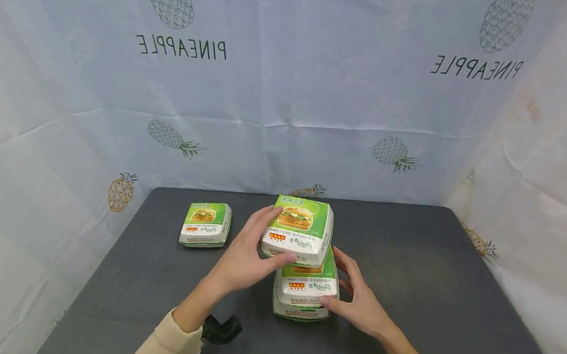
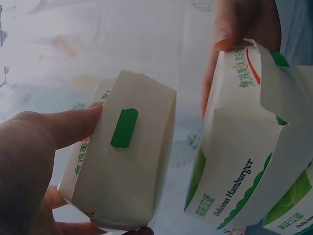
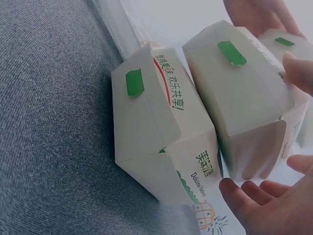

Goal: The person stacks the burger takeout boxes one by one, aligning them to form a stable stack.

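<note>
While left hand [image 1: 243, 258] grips upper box [image 1: 297, 229], right hand [image 1: 361, 301] pinches stacked box [image 1: 304, 290] between hands.

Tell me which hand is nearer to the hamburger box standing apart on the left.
Left. The left hand is just right of the lone hamburger box, gripping another box; the right hand is farther right, at the lower boxes.

desk [image 1: 404, 297]: lone box [image 1: 204, 225] left | bottom box [image 1: 301, 313] right | middle box [image 1: 306, 285] on it | top box [image 1: 298, 231] above, in my left fingers [image 1: 261, 223]
</note>
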The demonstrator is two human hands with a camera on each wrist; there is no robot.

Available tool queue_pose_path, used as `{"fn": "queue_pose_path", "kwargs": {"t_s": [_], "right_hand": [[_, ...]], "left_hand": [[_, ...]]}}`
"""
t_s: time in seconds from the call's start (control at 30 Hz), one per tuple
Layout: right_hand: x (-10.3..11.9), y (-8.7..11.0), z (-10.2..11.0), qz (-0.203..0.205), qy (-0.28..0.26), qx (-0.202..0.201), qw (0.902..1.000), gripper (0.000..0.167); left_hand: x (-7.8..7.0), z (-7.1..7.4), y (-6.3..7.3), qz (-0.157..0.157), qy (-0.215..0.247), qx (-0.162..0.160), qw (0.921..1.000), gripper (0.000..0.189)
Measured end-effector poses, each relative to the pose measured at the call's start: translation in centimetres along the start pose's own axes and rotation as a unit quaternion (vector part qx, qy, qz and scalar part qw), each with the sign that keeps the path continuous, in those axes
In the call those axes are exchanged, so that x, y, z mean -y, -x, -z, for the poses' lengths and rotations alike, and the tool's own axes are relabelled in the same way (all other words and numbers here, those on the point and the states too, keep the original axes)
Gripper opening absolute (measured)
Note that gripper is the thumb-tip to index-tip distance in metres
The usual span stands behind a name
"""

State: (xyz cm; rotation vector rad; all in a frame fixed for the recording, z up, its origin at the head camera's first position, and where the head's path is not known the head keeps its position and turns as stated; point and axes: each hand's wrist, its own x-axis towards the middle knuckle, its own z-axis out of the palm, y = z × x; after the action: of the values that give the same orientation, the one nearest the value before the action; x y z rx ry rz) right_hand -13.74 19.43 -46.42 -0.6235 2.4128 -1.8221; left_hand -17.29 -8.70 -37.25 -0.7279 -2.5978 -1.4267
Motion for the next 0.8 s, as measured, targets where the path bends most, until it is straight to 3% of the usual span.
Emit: {"fn": "queue_pose_path", "kwargs": {"t_s": [0.47, 0.8], "right_hand": [[0.9, 0.2, 0.8, 0.003, 0.025, -0.012, 0.9996, 0.092], [3.6, -0.2, 2.1, 0.083, 0.025, -0.045, 0.9952, 0.091]], "left_hand": [[0.2, -1.0, 1.0, -0.005, 0.003, 0.017, 0.9998, 0.088], [-0.2, -1.2, 1.3, 0.001, -0.014, 0.013, 0.9998, 0.089]]}}
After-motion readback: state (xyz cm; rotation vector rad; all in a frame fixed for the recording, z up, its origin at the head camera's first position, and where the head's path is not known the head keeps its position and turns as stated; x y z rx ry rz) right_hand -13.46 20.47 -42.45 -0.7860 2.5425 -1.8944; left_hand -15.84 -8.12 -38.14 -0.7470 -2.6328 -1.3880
